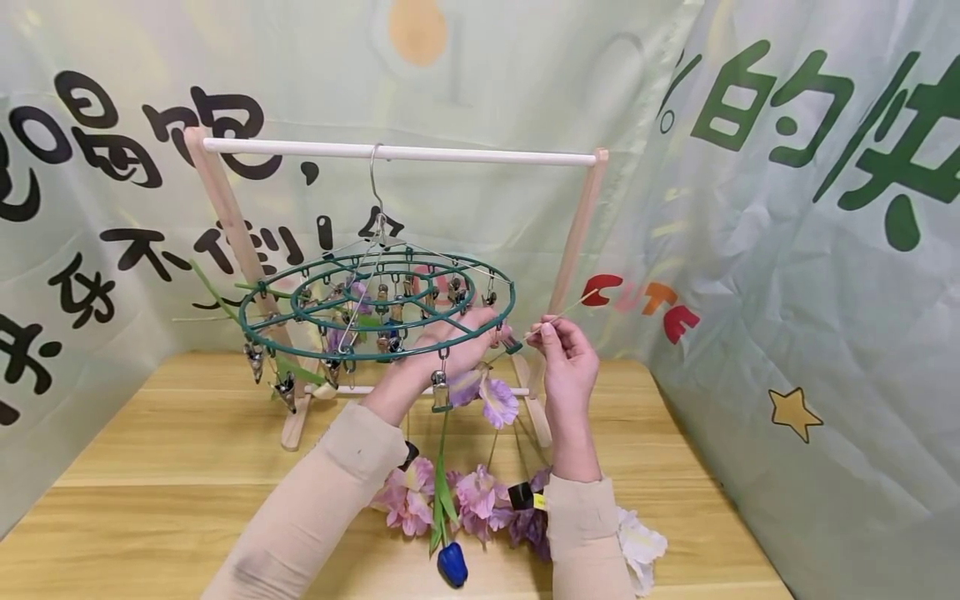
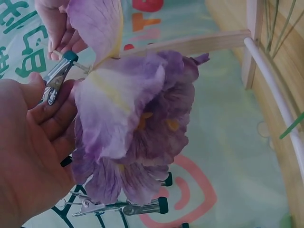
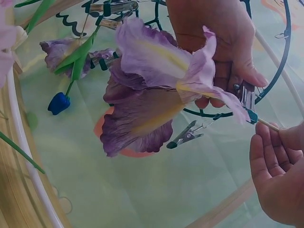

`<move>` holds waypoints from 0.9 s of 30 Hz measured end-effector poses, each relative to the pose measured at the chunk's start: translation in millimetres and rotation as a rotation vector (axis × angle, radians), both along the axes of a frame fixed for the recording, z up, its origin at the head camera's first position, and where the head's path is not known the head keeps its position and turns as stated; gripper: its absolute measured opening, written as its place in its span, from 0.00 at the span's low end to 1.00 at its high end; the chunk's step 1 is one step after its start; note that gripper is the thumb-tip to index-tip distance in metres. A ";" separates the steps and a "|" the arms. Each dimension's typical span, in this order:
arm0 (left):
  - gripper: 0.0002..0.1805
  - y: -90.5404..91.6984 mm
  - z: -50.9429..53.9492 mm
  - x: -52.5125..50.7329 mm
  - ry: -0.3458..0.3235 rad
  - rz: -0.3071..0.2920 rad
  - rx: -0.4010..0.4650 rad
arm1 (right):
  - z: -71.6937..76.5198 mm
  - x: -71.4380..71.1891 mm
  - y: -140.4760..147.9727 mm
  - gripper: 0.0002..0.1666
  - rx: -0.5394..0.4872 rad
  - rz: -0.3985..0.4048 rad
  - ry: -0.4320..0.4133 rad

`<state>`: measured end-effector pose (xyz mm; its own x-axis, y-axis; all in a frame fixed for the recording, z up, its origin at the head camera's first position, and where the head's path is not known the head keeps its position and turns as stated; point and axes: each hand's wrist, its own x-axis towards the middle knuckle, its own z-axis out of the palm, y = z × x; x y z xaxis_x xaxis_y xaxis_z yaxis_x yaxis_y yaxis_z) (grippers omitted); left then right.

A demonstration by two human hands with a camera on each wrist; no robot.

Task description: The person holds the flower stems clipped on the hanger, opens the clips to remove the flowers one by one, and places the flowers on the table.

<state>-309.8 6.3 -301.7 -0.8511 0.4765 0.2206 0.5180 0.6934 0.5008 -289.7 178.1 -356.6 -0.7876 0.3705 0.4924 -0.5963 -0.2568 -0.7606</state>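
Here, on a wood-grain table (image 1: 150, 467) between printed cloth walls (image 1: 750, 333), a wooden stand (image 1: 576, 233) carries a green ring hanger (image 1: 513, 296), whose rim crosses before my left hand (image 3: 216, 35). That hand pinches a clip (image 3: 248, 97), the purple flower (image 3: 142, 90) beside it, its stem (image 1: 577, 302) pinched in my right hand (image 1: 572, 367); a blue tulip (image 1: 452, 565) hangs nearer. My right sleeve (image 1: 585, 521) partly covers a white flower (image 1: 641, 546), and I cannot tell whether the clip bites the stem.

Bright head view, dimmer wrist views
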 end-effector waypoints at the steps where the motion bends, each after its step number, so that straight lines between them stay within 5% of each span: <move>1: 0.15 0.1 -0.2 0.7 0.006 0.007 -0.003 | 0.0 0.3 0.2 0.05 0.000 -0.001 0.001; 14: 0.16 -0.2 -7.7 9.6 0.148 0.057 0.011 | 0.3 4.2 2.7 0.06 0.018 0.002 -0.002; 27: 0.13 -3.9 -10.3 14.6 0.200 0.086 0.030 | 2.2 11.6 8.5 0.08 0.060 0.021 -0.023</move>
<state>-295.2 2.4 -312.0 -0.8260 0.3949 0.4023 0.5490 0.7256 0.4149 -278.0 186.6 -354.4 -0.8060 0.3243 0.4952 -0.5738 -0.2225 -0.7882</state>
